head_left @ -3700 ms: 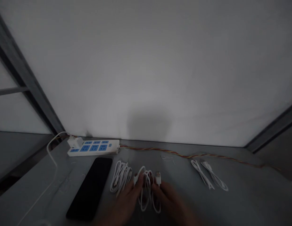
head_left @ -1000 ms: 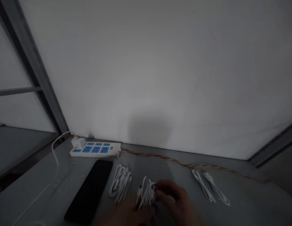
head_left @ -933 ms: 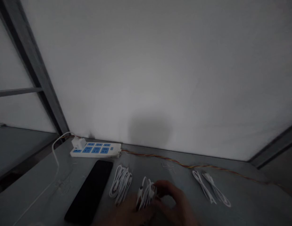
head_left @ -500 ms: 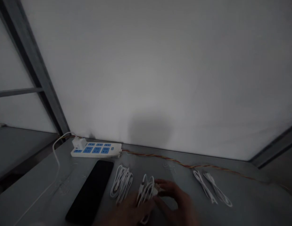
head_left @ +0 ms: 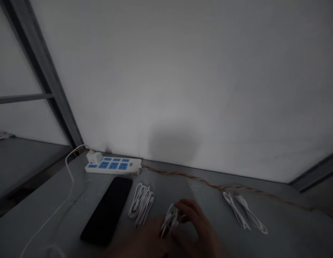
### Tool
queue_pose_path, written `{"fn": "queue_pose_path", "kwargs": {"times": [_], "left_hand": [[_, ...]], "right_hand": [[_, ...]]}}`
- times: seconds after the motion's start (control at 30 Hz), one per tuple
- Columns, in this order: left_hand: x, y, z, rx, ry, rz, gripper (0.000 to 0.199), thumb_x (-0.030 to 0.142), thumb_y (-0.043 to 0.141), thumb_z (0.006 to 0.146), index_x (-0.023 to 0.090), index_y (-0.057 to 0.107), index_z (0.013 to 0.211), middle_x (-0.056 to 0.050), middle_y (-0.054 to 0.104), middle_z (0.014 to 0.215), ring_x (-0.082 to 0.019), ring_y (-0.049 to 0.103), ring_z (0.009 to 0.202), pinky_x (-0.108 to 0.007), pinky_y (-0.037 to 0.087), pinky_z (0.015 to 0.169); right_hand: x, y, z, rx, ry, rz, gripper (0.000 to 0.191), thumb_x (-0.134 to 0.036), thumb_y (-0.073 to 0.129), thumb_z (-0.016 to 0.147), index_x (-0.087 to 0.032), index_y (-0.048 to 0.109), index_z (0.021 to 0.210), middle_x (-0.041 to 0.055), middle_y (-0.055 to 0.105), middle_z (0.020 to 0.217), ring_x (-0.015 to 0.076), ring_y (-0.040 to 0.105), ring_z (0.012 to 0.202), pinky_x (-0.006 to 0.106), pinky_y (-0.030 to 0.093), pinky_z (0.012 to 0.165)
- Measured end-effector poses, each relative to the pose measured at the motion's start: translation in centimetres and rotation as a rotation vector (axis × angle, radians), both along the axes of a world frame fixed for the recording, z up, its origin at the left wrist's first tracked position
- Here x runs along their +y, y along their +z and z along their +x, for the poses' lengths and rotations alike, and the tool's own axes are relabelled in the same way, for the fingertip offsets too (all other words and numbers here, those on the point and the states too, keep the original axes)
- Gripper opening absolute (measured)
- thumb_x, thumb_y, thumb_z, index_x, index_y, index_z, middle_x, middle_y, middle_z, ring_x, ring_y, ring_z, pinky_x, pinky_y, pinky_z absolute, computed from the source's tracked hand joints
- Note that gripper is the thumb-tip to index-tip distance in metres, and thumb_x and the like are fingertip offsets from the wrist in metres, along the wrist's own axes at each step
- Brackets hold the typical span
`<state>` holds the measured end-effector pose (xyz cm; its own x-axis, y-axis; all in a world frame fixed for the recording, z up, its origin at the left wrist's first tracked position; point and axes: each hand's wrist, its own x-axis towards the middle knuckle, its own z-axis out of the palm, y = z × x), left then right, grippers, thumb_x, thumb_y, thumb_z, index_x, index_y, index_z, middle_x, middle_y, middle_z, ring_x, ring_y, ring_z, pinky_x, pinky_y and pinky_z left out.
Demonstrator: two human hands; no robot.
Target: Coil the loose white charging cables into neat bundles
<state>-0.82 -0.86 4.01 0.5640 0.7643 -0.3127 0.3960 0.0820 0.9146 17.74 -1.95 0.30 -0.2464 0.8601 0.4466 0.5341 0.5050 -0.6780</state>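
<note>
A coiled white cable is held between my two hands near the front of the grey table. My left hand is smeared by motion, but it closes round the lower part of the coil. Curled fingers of my right hand pinch the coil's upper right side. Just left of the hands lies a bundle of white cables, loosely looped. Two slim white cable bundles rest side by side off to the right.
A black phone lies on the table at left. Behind it, a white power strip with blue sockets holds a white plug with a trailing cord. A twisted orange-brown wire runs along the white back wall.
The coil between my hands appears more gathered, its loops narrower. My left hand has become more blurred. The whole view has shifted slightly, with the table items lying a little higher and further right.
</note>
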Motion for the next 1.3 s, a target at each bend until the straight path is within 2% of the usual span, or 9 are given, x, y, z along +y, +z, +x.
{"fn": "queue_pose_path", "kwargs": {"times": [0.1,0.3,0.5,0.77,0.9,1.03,1.13,1.23,1.3], "left_hand": [[-0.1,0.2,0.5,0.03,0.013,0.108,0.028,0.017,0.049,0.076,0.021,0.07,0.093,0.001,0.071,0.087,-0.02,0.062,0.079,-0.024,0.044,0.065],[-0.1,-0.5,0.7,0.142,-0.003,0.216,0.025,0.02,0.046,0.08,0.022,0.07,0.087,0.002,0.069,0.08,-0.019,0.063,0.076,-0.025,0.042,0.062],[-0.2,-1.5,0.4,0.193,-0.018,0.241,0.022,0.029,0.048,0.084,0.021,0.068,0.08,0.005,0.06,0.068,-0.016,0.056,0.065,-0.024,0.032,0.052],[0.2,-0.8,0.3,0.114,-0.037,0.214,0.017,0.03,0.055,0.082,0.02,0.068,0.089,0.003,0.068,0.081,-0.018,0.06,0.076,-0.022,0.039,0.059],[0.5,-0.9,0.2,0.068,0.066,0.185,0.029,0.031,0.066,0.075,0.018,0.068,0.1,-0.002,0.072,0.097,-0.022,0.064,0.088,-0.025,0.046,0.072],[0.9,-1.9,0.1,0.021,0.07,0.153,0.031,0.029,0.07,0.069,0.018,0.067,0.097,-0.002,0.072,0.096,-0.022,0.064,0.089,-0.027,0.047,0.075],[0.9,-2.3,0.0,-0.059,0.063,0.013,0.039,0.031,0.068,0.069,0.022,0.064,0.107,0.0,0.071,0.101,-0.022,0.063,0.094,-0.028,0.048,0.078],[0.5,-2.3,-0.1,-0.091,0.196,-0.271,0.035,0.04,0.051,0.081,0.024,0.061,0.11,-0.002,0.069,0.102,-0.023,0.063,0.095,-0.03,0.048,0.073],[0.4,-1.9,-0.1,-0.067,0.262,-0.3,0.038,0.043,0.037,0.088,0.023,0.061,0.109,-0.005,0.067,0.11,-0.024,0.061,0.102,-0.032,0.049,0.075]], "right_hand": [[0.1,0.5,-0.3,-0.053,0.024,0.003,0.037,-0.016,0.068,0.076,-0.028,0.066,0.111,0.0079,0.065,0.118,0.0203,0.069,0.096,0.026,0.058,0.081],[0.2,0.5,-0.6,0.055,0.022,-0.112,0.005,-0.018,0.067,0.079,-0.023,0.067,0.08,0.0059,0.069,0.106,0.0157,0.07,0.076,0.024,0.057,0.07],[0.0,1.1,-0.1,0.158,-0.015,-0.235,0.013,-0.027,0.065,0.083,-0.022,0.06,0.073,0.008,0.073,0.101,0.0225,0.07,0.092,0.03,0.056,0.077],[0.2,0.5,0.3,-0.024,-0.041,-0.231,0.012,-0.025,0.054,0.09,-0.024,0.064,0.096,0.0012,0.069,0.082,0.0158,0.066,0.071,0.024,0.053,0.066],[0.1,1.4,0.2,-0.163,0.102,-0.173,0.027,-0.017,0.052,0.089,-0.029,0.07,0.104,0.0042,0.069,0.098,0.0176,0.068,0.084,0.026,0.054,0.074],[-0.2,2.4,0.3,-0.259,0.169,-0.19,0.037,-0.02,0.059,0.087,-0.034,0.065,0.12,0.0049,0.065,0.122,0.0233,0.066,0.104,0.032,0.053,0.088],[-0.2,2.7,0.5,-0.245,0.23,-0.245,0.043,-0.024,0.065,0.086,-0.038,0.06,0.126,0.0025,0.064,0.127,0.0225,0.067,0.104,0.03,0.054,0.089],[-0.1,2.5,0.3,-0.254,0.214,-0.274,0.05,-0.031,0.075,0.079,-0.037,0.06,0.126,0.0044,0.065,0.125,0.025,0.07,0.099,0.03,0.056,0.084],[0.0,2.0,0.0,-0.299,0.175,-0.287,0.05,-0.031,0.077,0.077,-0.036,0.062,0.124,0.005,0.068,0.117,0.0254,0.071,0.091,0.03,0.057,0.077]]}}
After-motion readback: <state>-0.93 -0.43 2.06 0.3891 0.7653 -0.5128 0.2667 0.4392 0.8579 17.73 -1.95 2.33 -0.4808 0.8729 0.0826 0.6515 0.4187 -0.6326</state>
